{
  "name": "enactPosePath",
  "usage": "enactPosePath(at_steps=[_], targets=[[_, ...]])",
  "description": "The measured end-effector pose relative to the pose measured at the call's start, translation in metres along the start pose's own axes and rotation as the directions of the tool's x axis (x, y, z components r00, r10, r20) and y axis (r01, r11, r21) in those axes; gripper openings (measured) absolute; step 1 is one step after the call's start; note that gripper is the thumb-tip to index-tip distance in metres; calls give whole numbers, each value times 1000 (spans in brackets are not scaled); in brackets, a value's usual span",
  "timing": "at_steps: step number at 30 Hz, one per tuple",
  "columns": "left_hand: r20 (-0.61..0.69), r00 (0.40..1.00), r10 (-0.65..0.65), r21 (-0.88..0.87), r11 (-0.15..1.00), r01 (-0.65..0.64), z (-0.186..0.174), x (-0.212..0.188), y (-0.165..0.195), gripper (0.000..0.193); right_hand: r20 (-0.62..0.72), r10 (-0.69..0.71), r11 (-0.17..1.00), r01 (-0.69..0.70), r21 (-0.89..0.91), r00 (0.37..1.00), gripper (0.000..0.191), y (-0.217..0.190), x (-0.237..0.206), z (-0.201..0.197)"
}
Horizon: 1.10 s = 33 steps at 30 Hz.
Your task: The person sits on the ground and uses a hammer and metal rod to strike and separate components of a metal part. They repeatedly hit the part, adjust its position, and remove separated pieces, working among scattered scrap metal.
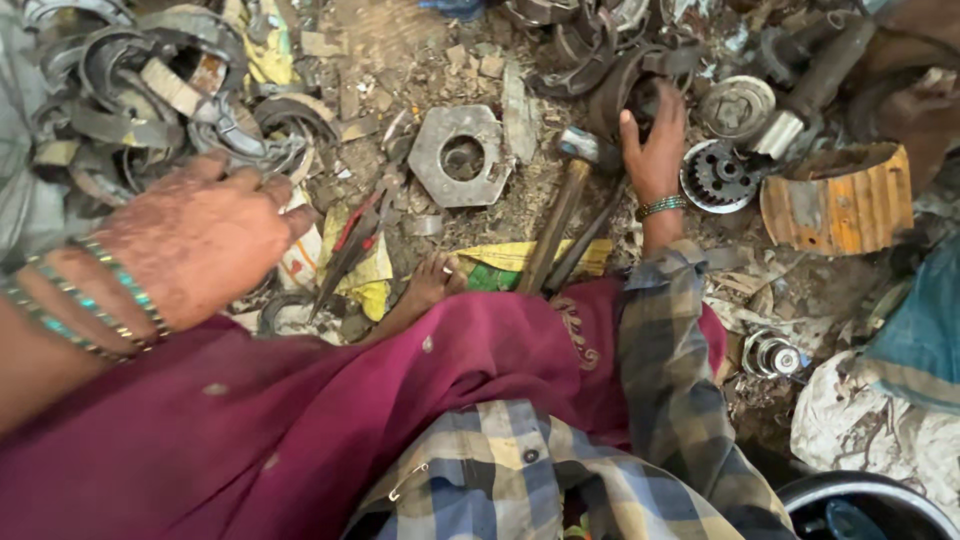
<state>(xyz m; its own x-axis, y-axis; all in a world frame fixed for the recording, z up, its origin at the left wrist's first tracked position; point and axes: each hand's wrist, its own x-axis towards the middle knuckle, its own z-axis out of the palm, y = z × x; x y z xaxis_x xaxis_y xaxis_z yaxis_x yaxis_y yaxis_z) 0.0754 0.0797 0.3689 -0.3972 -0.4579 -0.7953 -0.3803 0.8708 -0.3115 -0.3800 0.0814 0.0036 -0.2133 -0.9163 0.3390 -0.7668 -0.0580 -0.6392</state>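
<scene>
Between the hands lie a hex plate (460,155) and hammer (560,215); left hand (200,235) hovers spread, right hand (655,150) grips a dark ring (625,95), scrap crowding every side.

Dark rusty ring (628,95), round and hollow, lying on the littered ground at the top of the heap, just beside a toothed gear (718,177), curved grey metal bands (225,135), piled loosely and overlapping, at the left.
</scene>
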Motion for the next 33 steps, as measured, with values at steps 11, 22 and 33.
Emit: enactPosePath(at_steps=[11,22,33], targets=[[-50,994,97,-513,852,-109,7,-6,11,51,1,-10,1000,10,8,1000,37,-15,-24,-10],[-139,979,152,-610,765,-205,-5,-12,12,55,-24,232,965,-227,134,972,27,-25,-36,-1],[-132,972,196,-649,723,-235,23,16,-4,61,-96,226,974,-224,35,969,21,-35,-15,7]])
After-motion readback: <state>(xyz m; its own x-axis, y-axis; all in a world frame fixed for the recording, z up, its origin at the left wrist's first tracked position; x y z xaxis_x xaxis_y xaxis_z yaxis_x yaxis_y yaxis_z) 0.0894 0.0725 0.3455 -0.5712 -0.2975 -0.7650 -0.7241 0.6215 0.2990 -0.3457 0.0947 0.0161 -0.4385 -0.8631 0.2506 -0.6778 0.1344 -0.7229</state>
